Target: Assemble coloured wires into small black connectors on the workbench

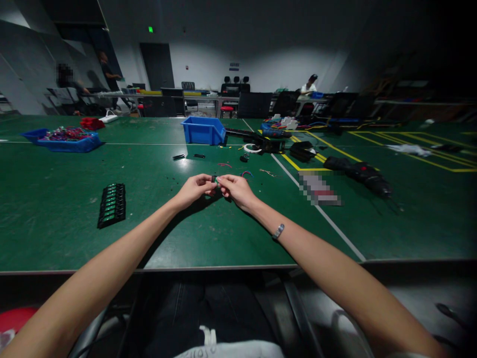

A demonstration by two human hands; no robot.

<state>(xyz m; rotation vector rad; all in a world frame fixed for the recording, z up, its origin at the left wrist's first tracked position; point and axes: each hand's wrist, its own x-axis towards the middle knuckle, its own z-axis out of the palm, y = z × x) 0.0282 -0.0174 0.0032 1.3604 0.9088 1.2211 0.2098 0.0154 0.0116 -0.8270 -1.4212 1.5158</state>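
Over the middle of the green table, my left hand [196, 190] and my right hand [239, 190] meet, both closed. Between their fingertips is a small black piece with a green part [215, 180]; the fingers hide most of it. To the left of my hands lies a row of several black pieces with green boards [112, 205], set side by side. Beyond my left hand are two small black strips, one to the left [179, 157] and one to the right [199, 156]. Short red and blue wires [246, 174] lie just past my right hand.
A blue bin [203, 132] stands at the back. At far left, a blue tray [70, 145] holds tangled coloured wires. A black power tool [359, 174] and a pixelated flat object [319, 189] lie to the right. Several people are across the room.
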